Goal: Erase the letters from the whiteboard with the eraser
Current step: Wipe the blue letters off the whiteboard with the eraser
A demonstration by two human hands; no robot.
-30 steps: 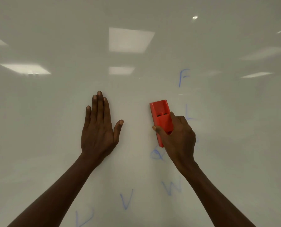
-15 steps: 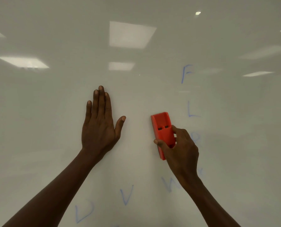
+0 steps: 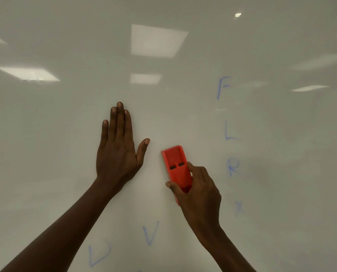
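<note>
The whiteboard [image 3: 65,154] fills the whole view. My right hand [image 3: 201,195] grips a red eraser [image 3: 176,166] and presses it flat on the board, lower centre. My left hand [image 3: 118,150] lies flat on the board beside it, fingers together and thumb out, holding nothing. Blue letters stand in a column at the right: F [image 3: 222,87], L [image 3: 229,130], R [image 3: 232,166] and a faint X [image 3: 238,208]. Lower down are a V [image 3: 150,233] and a U [image 3: 99,254]. My right forearm hides the board below the eraser.
Ceiling lights are mirrored in the glossy board at the top and left [image 3: 157,41]. No board edge or tray is in view.
My right hand has drawn the eraser downward and a little left. The smudged letter under it is gone, the W is no longer visible, and R and X now show. My left hand stays put.
</note>
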